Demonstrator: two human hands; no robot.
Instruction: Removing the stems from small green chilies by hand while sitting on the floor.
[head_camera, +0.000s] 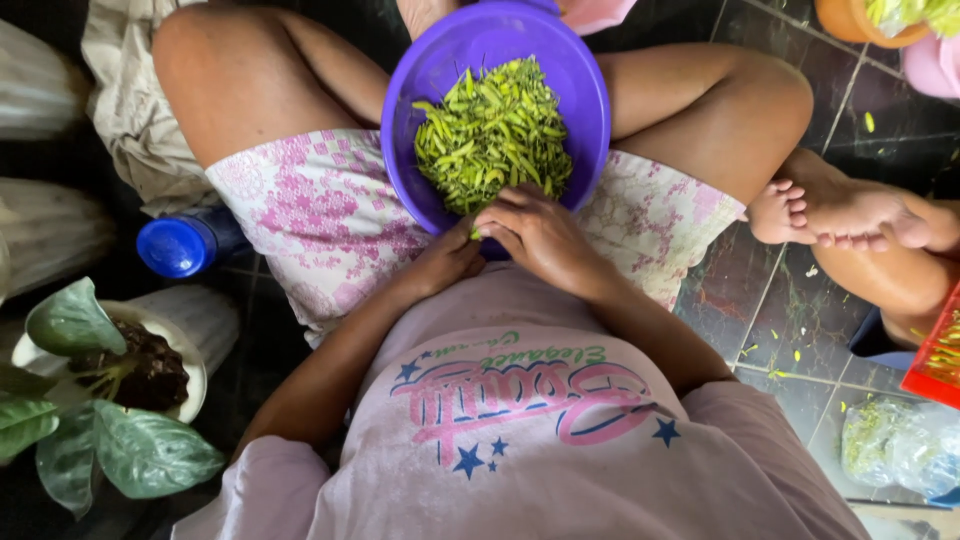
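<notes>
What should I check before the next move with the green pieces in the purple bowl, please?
1. Purple bowl resting in the lap: ok.
2. Green pieces heaped inside the bowl: ok.
3. Left hand and right hand together at the near rim: ok.
4. Which hand pinches the piece between them: cannot tell.
5. Tiles free of scraps: not ok, green bits lie scattered.

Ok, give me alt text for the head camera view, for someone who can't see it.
A seated person's left hand and right hand meet at the near rim of a purple bowl of green pods on their lap. A potted plant stands at left.
</notes>
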